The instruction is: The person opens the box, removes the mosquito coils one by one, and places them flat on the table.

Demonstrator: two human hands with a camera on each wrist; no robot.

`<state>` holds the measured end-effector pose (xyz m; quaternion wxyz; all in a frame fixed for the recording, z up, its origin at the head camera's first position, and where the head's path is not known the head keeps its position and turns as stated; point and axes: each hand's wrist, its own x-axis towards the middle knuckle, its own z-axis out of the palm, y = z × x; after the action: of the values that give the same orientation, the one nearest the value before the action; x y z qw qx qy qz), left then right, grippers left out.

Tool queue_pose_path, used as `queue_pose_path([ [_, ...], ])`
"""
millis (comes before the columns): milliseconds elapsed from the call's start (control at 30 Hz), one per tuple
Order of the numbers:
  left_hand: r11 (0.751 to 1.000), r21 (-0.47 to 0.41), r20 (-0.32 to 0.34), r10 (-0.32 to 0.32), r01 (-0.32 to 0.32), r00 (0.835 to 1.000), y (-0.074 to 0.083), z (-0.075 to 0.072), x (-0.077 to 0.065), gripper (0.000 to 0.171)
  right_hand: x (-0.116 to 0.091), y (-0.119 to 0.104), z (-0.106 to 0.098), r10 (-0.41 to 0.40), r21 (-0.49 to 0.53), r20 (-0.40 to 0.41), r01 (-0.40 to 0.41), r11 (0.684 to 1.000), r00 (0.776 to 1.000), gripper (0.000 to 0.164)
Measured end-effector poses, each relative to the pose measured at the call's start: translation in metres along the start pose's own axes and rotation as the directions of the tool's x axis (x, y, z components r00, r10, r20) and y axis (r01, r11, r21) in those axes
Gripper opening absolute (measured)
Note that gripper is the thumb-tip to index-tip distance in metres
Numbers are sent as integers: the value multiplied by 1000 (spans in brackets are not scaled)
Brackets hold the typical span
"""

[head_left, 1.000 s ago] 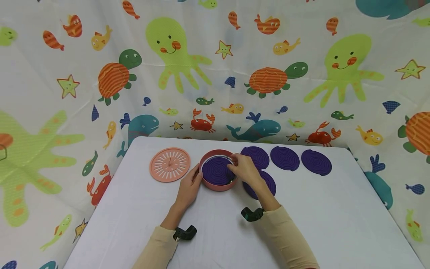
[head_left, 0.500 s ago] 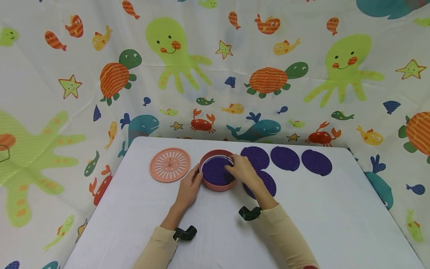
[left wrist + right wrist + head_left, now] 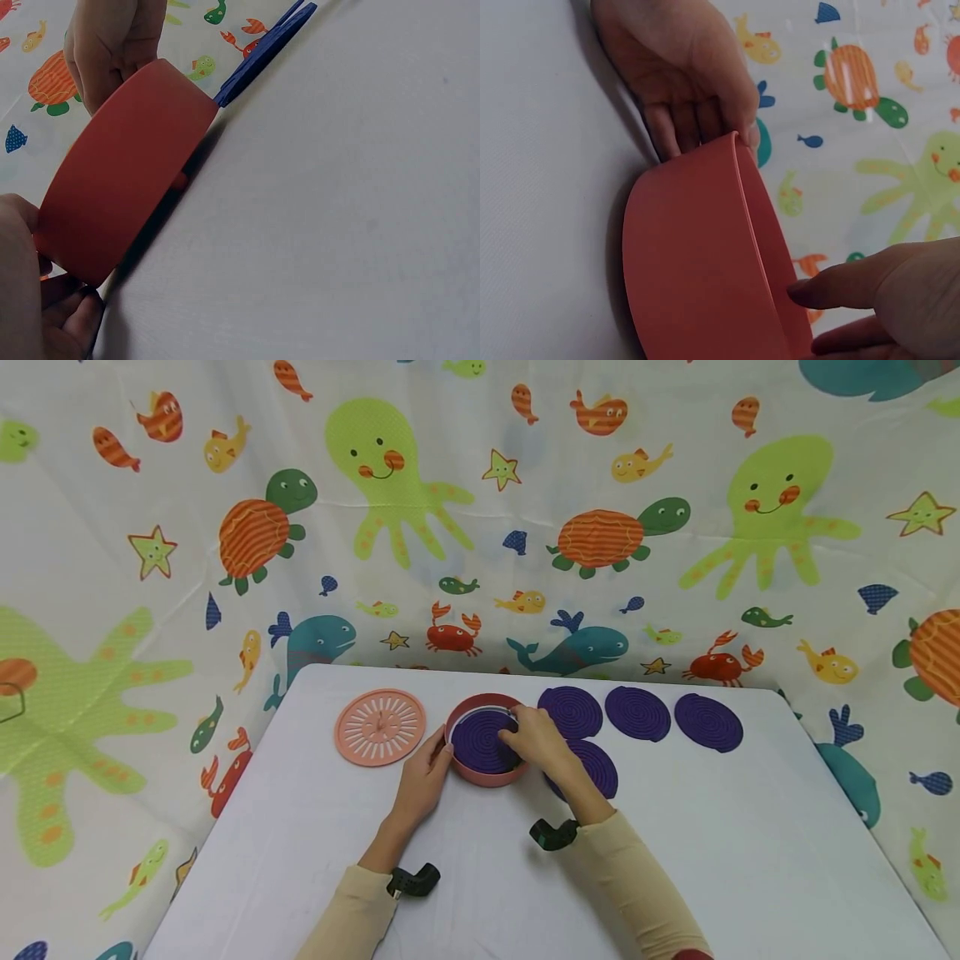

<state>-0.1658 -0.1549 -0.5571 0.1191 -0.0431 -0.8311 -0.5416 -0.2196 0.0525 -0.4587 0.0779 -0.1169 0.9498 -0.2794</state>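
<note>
A round coral container (image 3: 487,779) stands on the table with a purple coaster (image 3: 480,743) inside it, patterned in rings. My left hand (image 3: 420,781) grips the container's left side, thumb near the rim and fingers low along the wall, as the left wrist view shows on its hand (image 3: 45,285). Over the right rim, my right hand (image 3: 543,743) reaches in with curled fingers and pinches at the coaster's right edge; its fingertips are hidden. In the right wrist view, the thumb of the right hand (image 3: 900,300) dips inside the container's wall (image 3: 697,247).
Several more purple coasters lie to the right, one of them (image 3: 637,713) in the back row and another (image 3: 592,768) partly behind the right forearm. A coral slotted disc (image 3: 380,727) with a small centre knob lies left of the container. A patterned curtain (image 3: 480,527) hangs behind the table.
My right hand has shifted slightly left and further over the coaster, its thumb now deeper across it. My left hand and the container have stayed put.
</note>
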Motion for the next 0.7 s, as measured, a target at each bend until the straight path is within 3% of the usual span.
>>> queue_pose_path([
  [367, 1000, 0, -8, 9, -9, 1000, -2, 1, 0, 49, 6, -1, 11, 44, -52, 6, -43, 998, 999, 53],
  [700, 1000, 0, -2, 10, -10, 1000, -2, 1, 0, 50, 6, -3, 19, -17, -203, -25, 11, 979, 1000, 47],
])
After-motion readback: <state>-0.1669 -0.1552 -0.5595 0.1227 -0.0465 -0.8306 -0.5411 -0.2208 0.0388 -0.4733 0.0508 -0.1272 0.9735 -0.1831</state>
